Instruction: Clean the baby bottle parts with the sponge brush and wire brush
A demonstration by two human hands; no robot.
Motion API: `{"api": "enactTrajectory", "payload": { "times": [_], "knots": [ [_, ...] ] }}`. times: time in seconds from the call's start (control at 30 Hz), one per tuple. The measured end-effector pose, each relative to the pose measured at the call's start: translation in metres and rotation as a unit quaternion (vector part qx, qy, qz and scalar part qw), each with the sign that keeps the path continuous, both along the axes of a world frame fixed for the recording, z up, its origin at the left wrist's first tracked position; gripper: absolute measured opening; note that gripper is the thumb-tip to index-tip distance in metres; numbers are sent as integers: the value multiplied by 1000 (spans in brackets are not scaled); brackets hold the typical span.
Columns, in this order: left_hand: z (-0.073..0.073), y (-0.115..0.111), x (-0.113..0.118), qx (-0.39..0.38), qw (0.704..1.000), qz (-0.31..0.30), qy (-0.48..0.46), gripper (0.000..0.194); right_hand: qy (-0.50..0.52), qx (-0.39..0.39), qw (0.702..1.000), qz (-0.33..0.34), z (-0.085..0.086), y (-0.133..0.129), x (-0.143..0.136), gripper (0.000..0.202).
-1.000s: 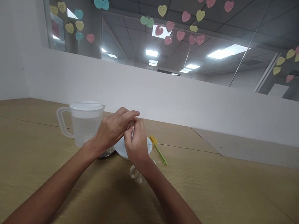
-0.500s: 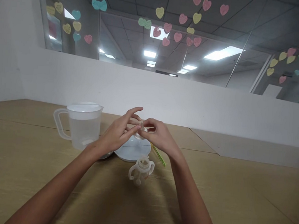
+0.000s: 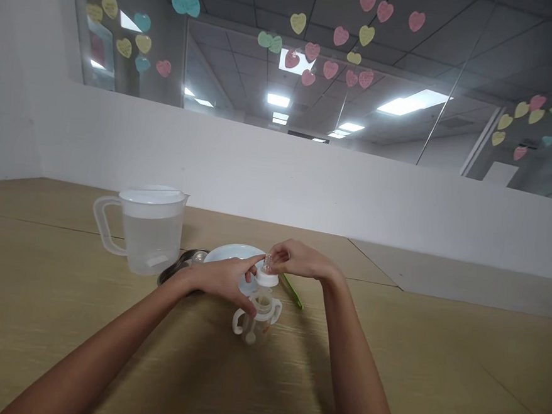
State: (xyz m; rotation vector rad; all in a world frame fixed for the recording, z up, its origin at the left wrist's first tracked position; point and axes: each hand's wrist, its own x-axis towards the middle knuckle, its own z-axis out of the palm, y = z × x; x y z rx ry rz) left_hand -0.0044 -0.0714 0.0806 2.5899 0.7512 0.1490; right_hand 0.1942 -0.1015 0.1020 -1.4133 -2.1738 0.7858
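Note:
A baby bottle (image 3: 259, 327) with two white handles stands upright on the table, its neck uncovered. Just above that neck is a bottle nipple with a white collar (image 3: 267, 277), pinched at its clear top by the fingers of my right hand (image 3: 298, 259). My left hand (image 3: 226, 278) reaches in from the left with thumb and fingers apart. Its thumb is at the left of the bottle's neck, and its index finger is close to the collar; whether either one touches is hard to see.
Behind my left hand are a white bowl (image 3: 235, 251) and a dark metal dish (image 3: 170, 274) with a clear item in it. A lidded pitcher (image 3: 153, 236) of water stands left. A green-handled tool (image 3: 293, 291) lies right of the bowl. A white wall (image 3: 306, 184) borders the table.
My right hand has brought the nipple and collar down and nearer, from over the bowl to above the bottle. My left hand has come off them and lowered to the bottle's neck.

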Motion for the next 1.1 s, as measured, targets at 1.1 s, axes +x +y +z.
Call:
{"api": "enactTrajectory", "payload": {
  "times": [1.1],
  "knots": [
    [-34,10,16,-106,983,-130,-72,33,-85,13,990,114,9,-18,-15,21]
  ]
}}
